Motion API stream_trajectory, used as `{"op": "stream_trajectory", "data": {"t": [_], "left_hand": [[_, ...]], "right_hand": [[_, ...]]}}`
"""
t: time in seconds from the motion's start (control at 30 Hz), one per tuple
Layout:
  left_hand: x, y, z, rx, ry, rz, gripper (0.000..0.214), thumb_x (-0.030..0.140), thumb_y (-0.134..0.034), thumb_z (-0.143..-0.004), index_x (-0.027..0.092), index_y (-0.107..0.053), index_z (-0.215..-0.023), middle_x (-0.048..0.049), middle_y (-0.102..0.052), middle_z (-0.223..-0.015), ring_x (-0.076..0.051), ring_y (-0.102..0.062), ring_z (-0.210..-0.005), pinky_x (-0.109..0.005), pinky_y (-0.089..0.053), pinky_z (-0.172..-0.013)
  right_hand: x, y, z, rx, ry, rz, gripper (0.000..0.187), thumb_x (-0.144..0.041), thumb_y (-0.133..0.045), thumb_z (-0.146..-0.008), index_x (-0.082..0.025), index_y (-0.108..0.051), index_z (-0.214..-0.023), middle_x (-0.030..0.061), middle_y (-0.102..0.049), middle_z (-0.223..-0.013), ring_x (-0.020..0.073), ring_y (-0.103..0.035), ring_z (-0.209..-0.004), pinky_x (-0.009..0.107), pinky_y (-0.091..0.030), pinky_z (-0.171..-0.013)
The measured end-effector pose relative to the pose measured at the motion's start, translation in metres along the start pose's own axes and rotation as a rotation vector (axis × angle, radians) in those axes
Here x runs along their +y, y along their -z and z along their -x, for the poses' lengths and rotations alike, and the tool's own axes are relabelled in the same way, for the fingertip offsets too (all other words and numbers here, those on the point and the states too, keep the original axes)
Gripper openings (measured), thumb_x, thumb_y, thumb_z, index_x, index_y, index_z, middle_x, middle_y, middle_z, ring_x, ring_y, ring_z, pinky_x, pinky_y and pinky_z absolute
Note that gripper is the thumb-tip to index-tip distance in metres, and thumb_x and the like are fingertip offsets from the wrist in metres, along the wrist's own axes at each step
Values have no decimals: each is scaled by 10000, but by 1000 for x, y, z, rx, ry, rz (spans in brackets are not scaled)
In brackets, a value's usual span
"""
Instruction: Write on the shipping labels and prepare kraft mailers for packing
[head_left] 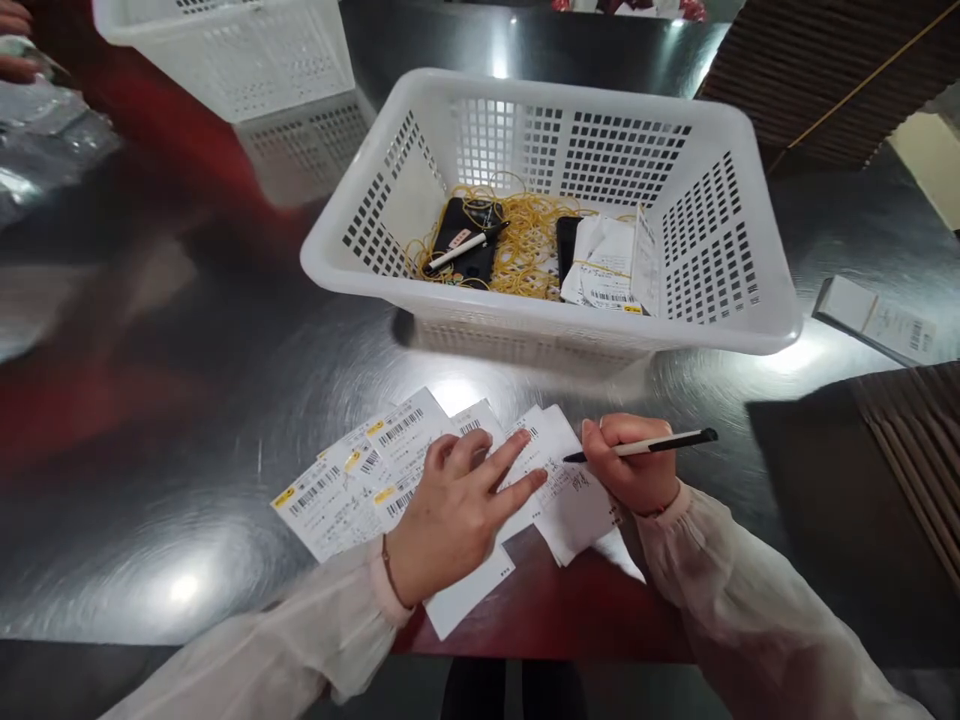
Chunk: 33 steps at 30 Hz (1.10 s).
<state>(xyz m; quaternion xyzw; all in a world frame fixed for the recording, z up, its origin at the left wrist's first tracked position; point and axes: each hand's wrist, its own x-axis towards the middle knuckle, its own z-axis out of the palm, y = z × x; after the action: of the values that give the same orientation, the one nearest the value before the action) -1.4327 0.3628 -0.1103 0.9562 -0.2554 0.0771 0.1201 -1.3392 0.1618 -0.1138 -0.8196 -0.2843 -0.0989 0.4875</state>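
My right hand [634, 465] is closed around a white pen [660, 443] with black ends. Its tip touches or nearly touches a white slip [574, 525] that bears handwriting. My left hand [457, 505] lies with fingers spread over several overlapping slips, pressing on them. To its left fan out barcode labels [322, 500] with yellow corner marks, partly covered by the hand and by one another. Under my left wrist the lower end of another slip [469, 595] sticks out toward the table's front edge.
Beyond the slips stands a white perforated basket [551, 310] holding yellow rubber bands [525, 245], a black phone-like object [469, 235], a second pen [465, 248] and banded slips [607, 260]. A banded label stack [877, 318] lies right, near brown ribbed stacks [919, 450]. Another person's hand [15, 45] shows upper left.
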Motion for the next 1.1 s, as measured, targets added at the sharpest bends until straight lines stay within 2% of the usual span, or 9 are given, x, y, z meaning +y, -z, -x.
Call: {"op": "stream_trajectory", "data": {"t": [0.2, 0.47, 0.67, 0.77, 0.8, 0.87, 0.93, 1.0, 1.1], "left_hand": [[0, 1, -1, -9, 2, 6, 554, 43, -561, -725, 280, -607, -1224, -83, -547, -1389, -318, -463, -1050, -484, -324, -819], [1, 1, 0, -16, 4, 3, 564, 31, -556, -721, 282, -606, -1224, -74, -551, -1390, -314, -470, -1037, -487, -333, -812], [0, 2, -2, 1, 1, 11, 553, 17, -557, -717, 274, -617, -1202, -82, -563, -1372, -318, -479, -1028, -486, -349, -802], [-1, 2, -1, 32, 12, 23, 476, 19, -571, -738, 265, -638, -1139, -82, -578, -1346, -323, -483, -1060, -473, -363, -799], [-2, 3, -1, 48, 18, 32, 430, 25, -575, -753, 256, -647, -1107, -81, -590, -1328, -326, -482, -1084, -470, -369, -805], [-3, 3, -1, 80, 24, 50, 327, 48, -579, -787, 230, -656, -1047, -77, -620, -1283, -330, -480, -1124, -468, -380, -822], [-5, 4, -1, 98, 11, 61, 271, 63, -572, -809, 209, -654, -1022, -71, -645, -1244, -327, -488, -1134, -466, -390, -834], [-7, 7, 0, 98, -11, 76, 253, 68, -558, -815, 195, -650, -1013, -65, -657, -1226, -325, -496, -1135, -473, -397, -851], [-10, 13, 2, 100, 5, 115, 207, 70, -533, -780, 184, -650, -907, -65, -690, -1123, -343, -497, -1158, -551, -356, -939]], "right_hand": [[-2, -2, -1, 47, -30, 48, 463, -128, -556, -822, -198, -290, -449, -67, -306, -402, 55, -259, -385, 238, -233, -397], [-1, -1, -2, 10, -22, 51, 456, -153, -532, -827, -205, -276, -454, -67, -290, -406, 55, -249, -385, 242, -232, -394], [0, -2, -2, 33, -25, 41, 463, -160, -554, -821, -200, -298, -438, -65, -321, -388, 54, -272, -371, 242, -246, -396], [0, 0, 1, 82, -121, 12, 440, -227, -570, -855, -202, -393, -452, -50, -407, -392, 69, -358, -371, 239, -308, -404], [0, 1, 2, 71, -154, -14, 371, -268, -572, -871, -197, -499, -514, -35, -491, -432, 84, -434, -400, 237, -358, -427], [-1, 3, 4, -23, -144, -69, 226, -350, -552, -903, -182, -683, -828, 14, -667, -619, 127, -591, -541, 248, -461, -525], [-1, 4, 5, -154, -32, -48, 342, -403, -502, -933, -182, -658, -1143, 51, -732, -806, 155, -657, -698, 272, -499, -639], [0, 5, 5, -228, 77, 93, 410, -437, -461, -951, -184, -633, -1224, 60, -731, -832, 166, -659, -756, 299, -482, -715], [4, 4, 4, -243, 134, 298, 438, -473, -435, -957, -187, -660, -1199, 44, -696, -737, 161, -637, -724, 323, -447, -748]]}}
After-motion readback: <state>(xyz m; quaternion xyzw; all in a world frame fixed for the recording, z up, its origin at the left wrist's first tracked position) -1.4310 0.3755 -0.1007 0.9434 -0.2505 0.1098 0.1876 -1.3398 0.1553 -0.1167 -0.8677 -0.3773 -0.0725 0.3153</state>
